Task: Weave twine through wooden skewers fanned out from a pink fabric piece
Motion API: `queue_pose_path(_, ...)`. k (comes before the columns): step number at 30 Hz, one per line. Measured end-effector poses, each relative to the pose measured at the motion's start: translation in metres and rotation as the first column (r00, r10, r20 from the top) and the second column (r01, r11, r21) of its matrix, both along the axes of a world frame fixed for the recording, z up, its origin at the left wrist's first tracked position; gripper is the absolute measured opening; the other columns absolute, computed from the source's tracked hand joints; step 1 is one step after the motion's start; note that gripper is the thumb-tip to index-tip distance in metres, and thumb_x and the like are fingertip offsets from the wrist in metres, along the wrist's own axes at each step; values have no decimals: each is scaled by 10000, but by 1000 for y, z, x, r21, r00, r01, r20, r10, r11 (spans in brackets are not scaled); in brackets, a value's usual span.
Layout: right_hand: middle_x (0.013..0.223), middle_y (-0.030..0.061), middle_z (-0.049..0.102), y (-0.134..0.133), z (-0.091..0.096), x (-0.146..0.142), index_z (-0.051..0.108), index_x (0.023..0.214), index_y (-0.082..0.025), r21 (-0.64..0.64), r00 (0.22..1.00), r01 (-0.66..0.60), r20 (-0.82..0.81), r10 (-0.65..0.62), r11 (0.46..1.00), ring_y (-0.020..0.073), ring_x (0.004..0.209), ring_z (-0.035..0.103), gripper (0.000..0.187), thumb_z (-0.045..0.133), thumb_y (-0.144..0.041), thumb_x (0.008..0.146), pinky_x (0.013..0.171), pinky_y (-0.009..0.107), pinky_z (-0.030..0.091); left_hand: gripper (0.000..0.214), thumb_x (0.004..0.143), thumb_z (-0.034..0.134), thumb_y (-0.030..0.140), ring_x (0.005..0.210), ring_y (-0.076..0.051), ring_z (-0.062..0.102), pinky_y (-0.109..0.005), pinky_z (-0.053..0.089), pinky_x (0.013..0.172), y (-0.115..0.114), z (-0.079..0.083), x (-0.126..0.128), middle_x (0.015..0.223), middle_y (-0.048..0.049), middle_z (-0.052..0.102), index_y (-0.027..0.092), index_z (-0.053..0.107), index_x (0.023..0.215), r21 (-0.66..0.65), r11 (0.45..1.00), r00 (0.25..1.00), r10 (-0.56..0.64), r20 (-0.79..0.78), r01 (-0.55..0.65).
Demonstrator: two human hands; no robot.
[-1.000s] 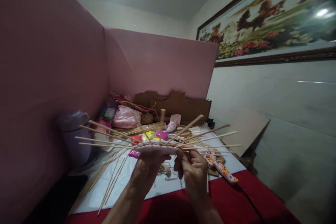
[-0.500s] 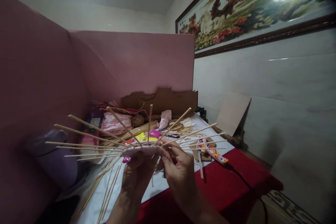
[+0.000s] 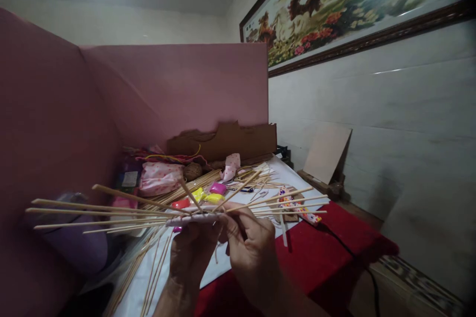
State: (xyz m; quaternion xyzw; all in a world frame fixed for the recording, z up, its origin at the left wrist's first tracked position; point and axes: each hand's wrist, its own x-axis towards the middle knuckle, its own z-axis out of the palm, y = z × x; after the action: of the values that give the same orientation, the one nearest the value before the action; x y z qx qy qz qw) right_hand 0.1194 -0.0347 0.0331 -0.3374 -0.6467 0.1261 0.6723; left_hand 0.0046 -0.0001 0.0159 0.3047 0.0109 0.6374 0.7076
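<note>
A flat pale disc with several thin wooden sticks fanning out from its rim is held up above the table, seen nearly edge-on. My left hand supports it from below, fingers curled against its underside. On the right rim, my right hand pinches the edge between thumb and fingers. A thin strand hangs down between the two hands. The fingertips of my left hand are partly hidden under the disc.
Loose sticks lie on the white table covering. Behind are coloured clay packets, a twine ball and a pink dotted cloth bundle. A flower-patterned glue gun with a cord lies right, near red cloth.
The disc has tilted flatter toward edge-on, so its far sticks now point lower. Both hands keep their hold on it. The view has shifted slightly.
</note>
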Motion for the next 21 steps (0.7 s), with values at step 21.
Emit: queue_pose_path(21,490,-59,563,-13,10,4,547,904,-177,0,989,86,-118,-85,996,51,381,538,96,463,-163,860,408,122,413,212,477,787,127,776,-209,643,-347,527,725,2,-6,-4,799,-40,719,187,680,650,-165,977,990,128,-53,-135)
